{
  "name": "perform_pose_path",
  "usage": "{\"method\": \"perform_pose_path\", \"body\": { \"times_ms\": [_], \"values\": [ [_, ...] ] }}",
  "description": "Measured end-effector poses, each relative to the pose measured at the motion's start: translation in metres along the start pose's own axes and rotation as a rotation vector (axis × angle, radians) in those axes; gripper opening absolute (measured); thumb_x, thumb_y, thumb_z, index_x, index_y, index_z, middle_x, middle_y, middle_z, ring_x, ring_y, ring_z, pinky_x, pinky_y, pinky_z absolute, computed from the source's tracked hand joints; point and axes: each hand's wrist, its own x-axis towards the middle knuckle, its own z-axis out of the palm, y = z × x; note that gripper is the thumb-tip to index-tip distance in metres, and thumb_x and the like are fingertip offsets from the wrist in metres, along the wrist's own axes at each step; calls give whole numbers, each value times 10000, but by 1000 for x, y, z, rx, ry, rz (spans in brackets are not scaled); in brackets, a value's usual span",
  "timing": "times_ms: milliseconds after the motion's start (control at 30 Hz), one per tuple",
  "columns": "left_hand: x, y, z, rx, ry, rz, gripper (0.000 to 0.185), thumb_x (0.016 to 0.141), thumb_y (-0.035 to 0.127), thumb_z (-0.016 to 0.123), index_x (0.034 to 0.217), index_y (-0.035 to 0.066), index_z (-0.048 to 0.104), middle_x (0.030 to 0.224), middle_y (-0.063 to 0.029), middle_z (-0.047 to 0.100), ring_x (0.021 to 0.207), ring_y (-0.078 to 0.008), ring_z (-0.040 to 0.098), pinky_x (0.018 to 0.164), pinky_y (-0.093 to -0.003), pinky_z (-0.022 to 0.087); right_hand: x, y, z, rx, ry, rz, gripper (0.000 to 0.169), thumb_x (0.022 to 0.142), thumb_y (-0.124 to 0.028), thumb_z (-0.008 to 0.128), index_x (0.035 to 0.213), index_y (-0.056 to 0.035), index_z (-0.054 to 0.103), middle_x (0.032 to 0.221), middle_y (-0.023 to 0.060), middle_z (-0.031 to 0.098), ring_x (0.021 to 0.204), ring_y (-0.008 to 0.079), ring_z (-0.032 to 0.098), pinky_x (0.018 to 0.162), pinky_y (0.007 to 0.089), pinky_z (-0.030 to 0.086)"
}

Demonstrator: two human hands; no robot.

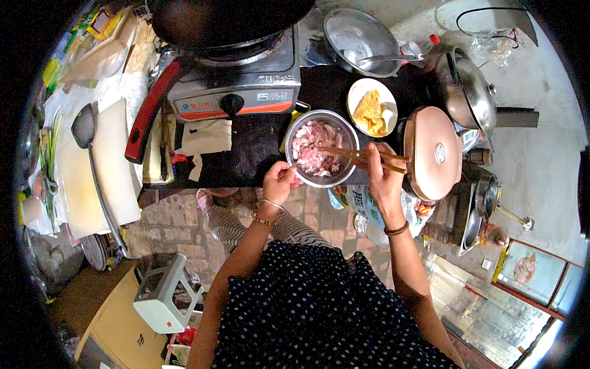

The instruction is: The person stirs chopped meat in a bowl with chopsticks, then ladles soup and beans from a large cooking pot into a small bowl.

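A steel bowl (352, 133) with raw sliced meat (315, 145) in it stands at the front edge of the dark counter. My left hand (279, 182) pinches the bowl's rim at its lower left. In my right hand (385, 177) is a pair of wooden chopsticks (345, 153), their tips in the meat. Just behind the bowl, to the right, a white plate (352, 104) holds a yellow, egg-like food (369, 112).
A gas stove (193, 99) carries a dark wok (230, 23) with a red handle (154, 110). A large steel bowl (332, 27) stands behind; a pink lidded appliance (428, 152) and lidded pot (465, 92) are right. A ladle (94, 161) crosses the cutting board (73, 184) at left.
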Motion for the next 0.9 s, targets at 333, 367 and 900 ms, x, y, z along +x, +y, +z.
{"method": "perform_pose_path", "body": {
  "times_ms": [333,367,900],
  "values": [
    [-3,5,3,3,3,-13,109,852,133,563,869,39,511,705,-51,600,586,-139,613,540,-252,520,-6,-2,21,-165,-206,-264,77,715,-18,598,749,49,583,754,188,579,661,357,580,609,385,480],
    [-2,2,2,1,-13,-4,107,852,130,563,865,39,509,707,-51,600,586,-140,613,538,-253,520,-7,0,22,-255,-242,-343,105,715,-31,606,790,34,570,790,186,571,671,364,581,599,400,484],
    [-3,5,5,-44,9,-42,106,854,128,558,837,38,507,713,-25,586,584,-121,612,482,-203,483,-34,1,35,-496,-321,-515,168,702,-105,626,819,-31,530,759,136,502,583,298,558,501,383,489]
  ]
}}
